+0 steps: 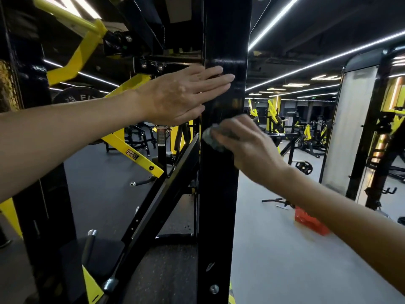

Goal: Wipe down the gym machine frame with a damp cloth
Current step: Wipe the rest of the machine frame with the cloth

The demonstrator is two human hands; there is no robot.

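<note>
While the cloth (pixel 211 139), a small grey crumpled wad, is pressed to the front face of the frame post (pixel 221 194) near the middle of the view, the right hand (pixel 247 148) grips it with curled fingers (motion blur hides the exact hold). At eleven o'clock from the cloth the left hand (pixel 182 95) lies flat on the same post, fingers (pixel 214 81) straight and close together, holding nothing.

The post is a broad, square-edged steel upright in glossy black paint. A damp wad this narrow could leave streaks or miss the edges, and the bare palm may print fresh smudges above the wiped patch. Toward six o'clock a round bolt head (pixel 214 289) and small holes could snag soft fabric. Yellow painted arms (pixel 131 150) angle away at nine o'clock.
</note>
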